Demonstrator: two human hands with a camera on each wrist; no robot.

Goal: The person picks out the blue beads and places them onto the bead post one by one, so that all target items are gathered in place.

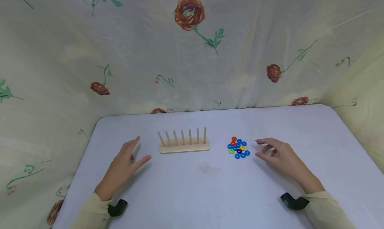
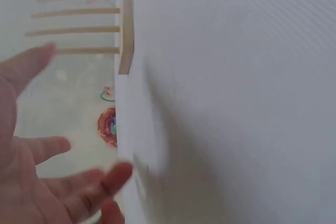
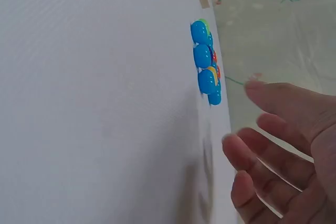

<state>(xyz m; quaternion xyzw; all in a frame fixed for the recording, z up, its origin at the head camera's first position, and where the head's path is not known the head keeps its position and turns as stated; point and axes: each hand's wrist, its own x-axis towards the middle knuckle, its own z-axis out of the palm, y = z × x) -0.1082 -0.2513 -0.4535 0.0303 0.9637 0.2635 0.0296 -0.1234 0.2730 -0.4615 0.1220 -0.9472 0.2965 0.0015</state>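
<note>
A pale wooden peg rack (image 1: 184, 149) with a row of several upright pegs stands near the table's middle, its pegs bare. To its right lies a loose cluster of small rings: blue (image 1: 237, 156), red (image 1: 234, 139), yellow (image 1: 242, 148), green (image 1: 231, 151) and dark purple. My left hand (image 1: 121, 164) hovers left of the rack, thumb and fingers spread, holding nothing. Just right of the rings, my right hand (image 1: 280, 157) hangs above the table with thumb and fingers apart and nothing between them. In the right wrist view the blue rings (image 3: 202, 56) sit beyond the fingertips.
A white cloth covers the table (image 1: 186, 195), with a faint stain in front of the rack. Behind it hangs a flowered curtain (image 1: 144, 55). Dark wrist devices (image 1: 117, 208) show at both sleeves.
</note>
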